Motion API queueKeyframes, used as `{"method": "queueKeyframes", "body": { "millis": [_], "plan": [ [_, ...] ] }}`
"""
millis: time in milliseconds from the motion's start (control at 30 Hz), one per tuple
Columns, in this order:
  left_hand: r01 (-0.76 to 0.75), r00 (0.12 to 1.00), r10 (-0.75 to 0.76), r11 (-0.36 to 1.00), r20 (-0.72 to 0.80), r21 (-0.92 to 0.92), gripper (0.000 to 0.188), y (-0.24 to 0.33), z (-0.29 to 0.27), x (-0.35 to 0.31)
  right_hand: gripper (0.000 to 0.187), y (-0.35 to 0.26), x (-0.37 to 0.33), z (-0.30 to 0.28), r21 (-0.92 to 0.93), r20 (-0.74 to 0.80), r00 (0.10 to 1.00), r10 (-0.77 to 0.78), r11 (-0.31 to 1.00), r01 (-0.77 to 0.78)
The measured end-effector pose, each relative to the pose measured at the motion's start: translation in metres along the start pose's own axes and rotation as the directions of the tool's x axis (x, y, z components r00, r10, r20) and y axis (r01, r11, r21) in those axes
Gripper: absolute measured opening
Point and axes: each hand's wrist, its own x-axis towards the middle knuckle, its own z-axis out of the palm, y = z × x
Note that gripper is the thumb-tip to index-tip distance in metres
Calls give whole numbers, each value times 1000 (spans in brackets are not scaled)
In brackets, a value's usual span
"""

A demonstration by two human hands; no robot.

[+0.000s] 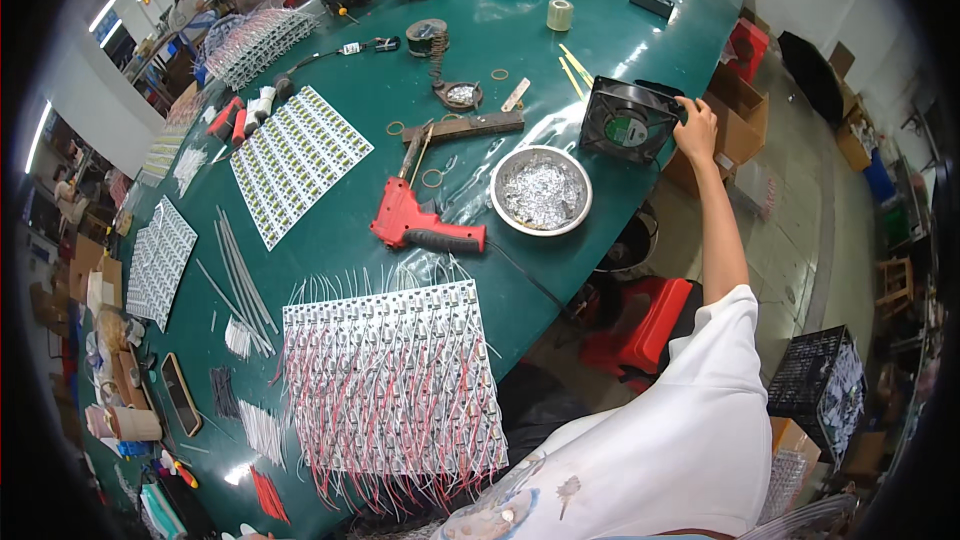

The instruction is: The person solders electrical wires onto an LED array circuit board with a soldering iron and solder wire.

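At the right edge of the green table, my right hand [696, 128] grips the side of a black square cooling fan [628, 120], fingers curled over its frame. The fan stands upright on the tabletop. My right arm is stretched far forward. My left hand does not show. Left of the fan is a white bowl [541, 191] of silvery scraps. Beside it lies a red soldering gun [420, 222] with a black handle, its tip against a dark bar [470, 127]. Closer to me sits a panel of small circuit boards [395, 380] with many red and white wires.
Further left lie another board panel [300, 165], a third panel [160, 262], grey tubes [240, 275], wire bundles [262, 432] and a phone [181, 395]. A solder spool [427, 37] and tape roll [560, 14] stand farther back. A red stool [640, 325] is below the table's right edge.
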Motion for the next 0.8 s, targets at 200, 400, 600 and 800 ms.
{"method": "queueKeyframes", "body": {
  "millis": [200,400,600,800],
  "plan": [
    [-92,996,86,972,36,217,21,-20,-12,3,21,-6,6,22,67,67,997,31,997,-35],
    [-76,997,74,995,36,65,22,-43,-10,-6,13,3,-14,-1,259,-441,866,235,957,-129],
    [-18,996,-8,961,93,277,22,-48,-12,-7,12,-20,-42,-84,337,-659,743,115,929,155],
    [522,850,-438,622,294,-584,52,33,-29,11,12,-100,-113,-186,326,-651,741,-167,819,471]
  ]
}}
